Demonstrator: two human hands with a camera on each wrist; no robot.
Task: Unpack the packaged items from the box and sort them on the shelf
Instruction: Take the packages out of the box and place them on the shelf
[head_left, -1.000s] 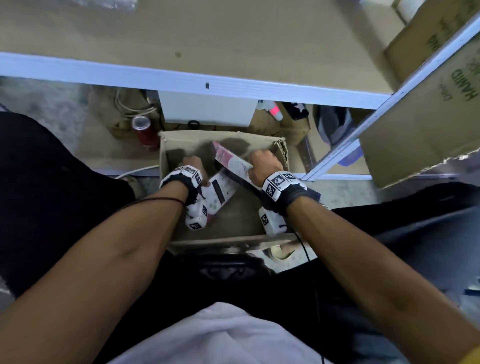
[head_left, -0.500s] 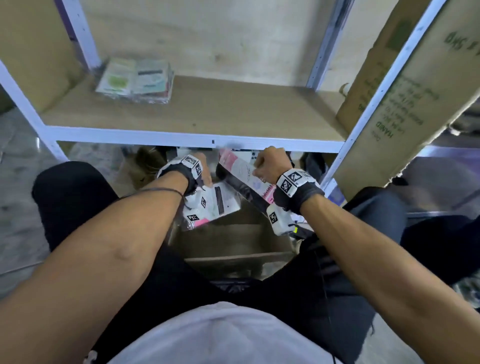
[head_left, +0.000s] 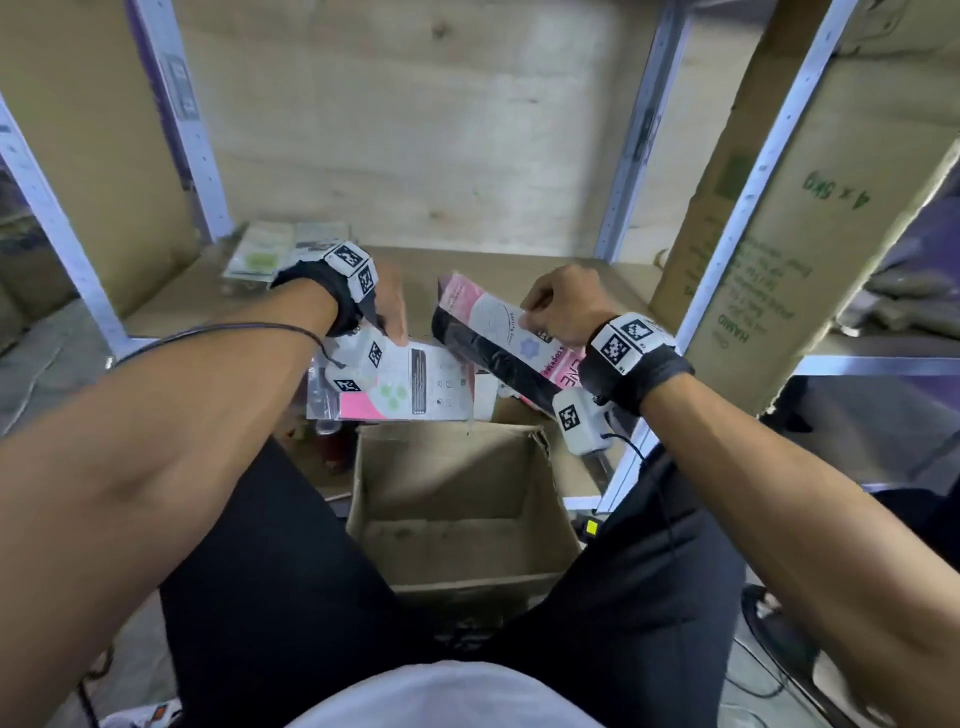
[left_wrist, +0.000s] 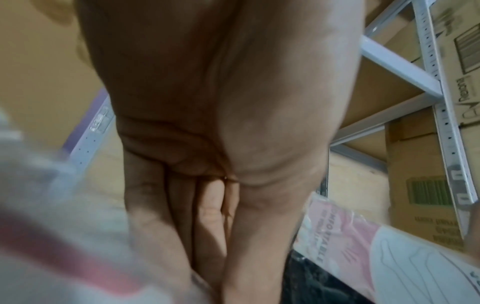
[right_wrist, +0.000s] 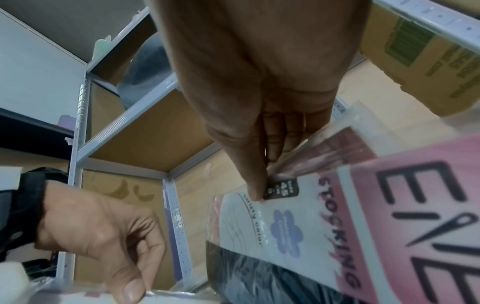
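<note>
Metal shelving with a wooden shelf (head_left: 545, 280) fills the view; a stack of packs (head_left: 283, 249) lies at its back left. Both hands hang just above the box (head_left: 457, 525), in front of the shelf edge. The left hand (head_left: 387, 306) pinches a flat white-and-pink packet (head_left: 415, 387) by its top edge; the right hand (head_left: 563, 306) pinches a stocking pack (head_left: 498, 343), pink and white card over dark fabric, sleeved in clear plastic and tilted. Each grip is thumb against fingers on slippery film near one edge, so a pack could probably slide out or droop and catch the shelf edge.
</note>
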